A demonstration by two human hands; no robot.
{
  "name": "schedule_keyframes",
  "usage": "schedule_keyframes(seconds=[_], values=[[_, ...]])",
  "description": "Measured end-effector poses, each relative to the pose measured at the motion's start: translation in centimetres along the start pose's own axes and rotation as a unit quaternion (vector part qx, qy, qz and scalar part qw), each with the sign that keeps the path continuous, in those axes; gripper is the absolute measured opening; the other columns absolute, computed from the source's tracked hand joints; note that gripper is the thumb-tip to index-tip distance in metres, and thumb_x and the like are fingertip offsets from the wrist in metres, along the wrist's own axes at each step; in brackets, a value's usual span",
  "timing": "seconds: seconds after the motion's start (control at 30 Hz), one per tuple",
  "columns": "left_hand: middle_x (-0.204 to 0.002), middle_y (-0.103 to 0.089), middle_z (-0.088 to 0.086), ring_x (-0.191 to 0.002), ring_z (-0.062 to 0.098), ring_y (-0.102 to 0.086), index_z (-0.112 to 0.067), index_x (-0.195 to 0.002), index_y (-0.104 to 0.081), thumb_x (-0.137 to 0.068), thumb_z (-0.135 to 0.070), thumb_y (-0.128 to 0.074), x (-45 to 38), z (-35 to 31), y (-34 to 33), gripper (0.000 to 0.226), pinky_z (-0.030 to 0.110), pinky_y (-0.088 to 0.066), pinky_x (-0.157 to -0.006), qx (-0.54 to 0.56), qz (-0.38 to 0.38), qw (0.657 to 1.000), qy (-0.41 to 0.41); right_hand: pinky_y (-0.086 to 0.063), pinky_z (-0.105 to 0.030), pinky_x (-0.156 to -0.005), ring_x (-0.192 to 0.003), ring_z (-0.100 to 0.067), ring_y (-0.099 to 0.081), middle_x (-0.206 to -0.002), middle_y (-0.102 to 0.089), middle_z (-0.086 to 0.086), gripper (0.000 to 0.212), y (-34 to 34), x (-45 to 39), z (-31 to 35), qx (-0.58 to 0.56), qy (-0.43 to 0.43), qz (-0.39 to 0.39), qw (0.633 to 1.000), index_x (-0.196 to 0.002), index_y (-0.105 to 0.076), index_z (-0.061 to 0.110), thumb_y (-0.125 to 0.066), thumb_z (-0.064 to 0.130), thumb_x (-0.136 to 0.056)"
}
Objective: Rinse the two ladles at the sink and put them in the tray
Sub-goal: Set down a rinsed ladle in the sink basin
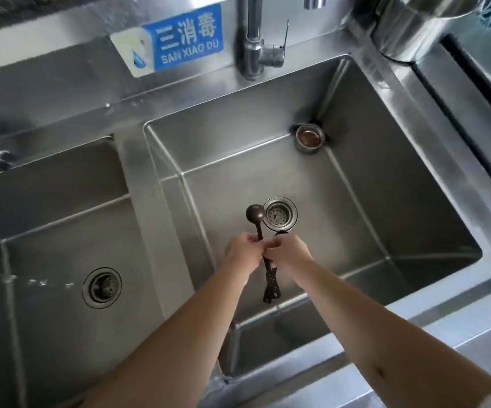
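Observation:
Two dark brown ladles are held together over the right sink basin (356, 219). One ladle (256, 214) points its round bowl away from me, beside the drain strainer (279, 214). The second ladle (281, 232) shows only a bit of its bowl above my right hand. Their patterned handle ends (270, 285) stick out toward me below the hands. My left hand (242, 254) pinches the handles from the left. My right hand (290, 254) grips them from the right. The tap (251, 39) stands behind the basin; no water is visibly running.
A second basin (61, 260) with its own drain lies to the left. A small metal cup (310, 136) sits in the right basin's far corner. A blue sign (185, 36) is on the backsplash. A large steel pot (409, 22) stands at the far right.

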State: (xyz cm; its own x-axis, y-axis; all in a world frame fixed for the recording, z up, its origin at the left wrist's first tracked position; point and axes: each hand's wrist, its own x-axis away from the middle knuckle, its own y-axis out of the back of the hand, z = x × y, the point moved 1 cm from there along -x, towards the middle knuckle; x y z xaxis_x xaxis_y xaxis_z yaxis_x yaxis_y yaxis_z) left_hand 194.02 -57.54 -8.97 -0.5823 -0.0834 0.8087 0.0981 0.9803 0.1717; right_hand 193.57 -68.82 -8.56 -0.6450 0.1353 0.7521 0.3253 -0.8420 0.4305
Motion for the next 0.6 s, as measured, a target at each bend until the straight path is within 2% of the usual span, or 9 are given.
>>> schedule_keyframes(seconds=[0.07,0.13,0.2,0.27,0.37,0.47,0.53,0.6], values=[[-0.084,-0.072,0.014,-0.078,0.029,-0.067,-0.021,-0.08,-0.062,-0.072,-0.034,-0.081,-2.4,1.2,-0.8,0.025,0.037,-0.053,-0.072,-0.052,-0.036,0.998,0.002,-0.05,-0.027,-0.052,-0.065,-0.021,-0.067,-0.068,-0.07,-0.004,0.012,-0.9,-1.7,-0.6,0.035,0.005,0.002,0.999,-0.068,-0.068,0.019,-0.056,0.02,-0.073],[-0.087,-0.074,0.013,-0.085,0.031,-0.07,-0.017,-0.082,-0.068,-0.075,-0.031,-0.076,-4.5,2.1,-1.3,0.017,0.045,-0.058,-0.08,-0.092,-0.054,0.994,-0.003,-0.042,-0.022,-0.047,-0.061,-0.017,-0.062,-0.065,-0.065,0.001,0.012,-2.0,-3.2,-1.5,0.045,0.011,0.005,0.999,-0.066,-0.064,0.021,-0.056,0.02,-0.075],[-0.082,-0.075,0.014,-0.084,0.032,-0.071,-0.011,-0.081,-0.073,-0.078,-0.021,-0.072,-6.0,2.7,-1.4,0.01,0.045,-0.058,-0.077,-0.134,-0.062,0.989,-0.01,-0.036,-0.02,-0.044,-0.06,-0.011,-0.058,-0.063,-0.063,0.006,0.013,-2.8,-4.4,-2.4,0.041,0.008,0.01,0.999,-0.065,-0.064,0.024,-0.063,0.024,-0.078],[-0.081,-0.075,0.015,-0.083,0.032,-0.07,-0.007,-0.079,-0.075,-0.08,-0.012,-0.069,-7.4,3.4,-1.5,0.008,0.042,-0.056,-0.074,-0.176,-0.067,0.982,-0.025,-0.035,-0.017,-0.044,-0.06,-0.012,-0.058,-0.065,-0.067,0.003,0.017,-3.6,-5.9,-3.4,0.051,0.003,0.021,0.998,-0.063,-0.064,0.022,-0.068,0.026,-0.079],[-0.088,-0.075,0.018,-0.087,0.034,-0.069,-0.005,-0.085,-0.076,-0.082,-0.006,-0.065,-9.2,4.5,-1.8,0.012,0.045,-0.055,-0.081,-0.201,-0.051,0.978,-0.019,-0.037,-0.024,-0.051,-0.07,-0.02,-0.065,-0.073,-0.072,-0.005,0.017,-4.8,-8.0,-4.5,0.073,-0.012,0.049,0.996,-0.065,-0.068,0.017,-0.065,0.019,-0.081],[-0.098,-0.075,0.018,-0.097,0.033,-0.068,-0.007,-0.096,-0.076,-0.085,-0.004,-0.062,-10.8,5.6,-2.0,0.018,0.038,-0.053,-0.085,-0.215,-0.046,0.975,0.008,-0.042,-0.025,-0.065,-0.083,-0.026,-0.067,-0.085,-0.074,-0.011,0.013,-5.9,-9.7,-4.9,0.063,-0.031,0.059,0.996,-0.074,-0.072,0.017,-0.064,0.015,-0.084],[-0.106,-0.075,0.011,-0.104,0.027,-0.067,-0.013,-0.105,-0.075,-0.084,-0.009,-0.064,-11.6,6.3,-2.0,0.024,0.029,-0.048,-0.087,-0.227,-0.061,0.972,0.022,-0.039,-0.025,-0.066,-0.081,-0.026,-0.062,-0.082,-0.068,-0.013,0.012,-6.6,-10.5,-5.4,0.059,-0.056,0.058,0.995,-0.076,-0.069,0.017,-0.062,0.016,-0.086],[-0.11,-0.075,0.006,-0.108,0.021,-0.066,-0.018,-0.106,-0.075,-0.083,-0.014,-0.069,-12.1,7.0,-2.0,0.024,0.023,-0.045,-0.09,-0.21,-0.087,0.973,0.042,-0.037,-0.023,-0.064,-0.081,-0.027,-0.062,-0.084,-0.068,-0.013,0.012,-7.2,-11.2,-5.8,0.053,-0.077,0.057,0.994,-0.079,-0.071,0.012,-0.061,0.016,-0.086]])
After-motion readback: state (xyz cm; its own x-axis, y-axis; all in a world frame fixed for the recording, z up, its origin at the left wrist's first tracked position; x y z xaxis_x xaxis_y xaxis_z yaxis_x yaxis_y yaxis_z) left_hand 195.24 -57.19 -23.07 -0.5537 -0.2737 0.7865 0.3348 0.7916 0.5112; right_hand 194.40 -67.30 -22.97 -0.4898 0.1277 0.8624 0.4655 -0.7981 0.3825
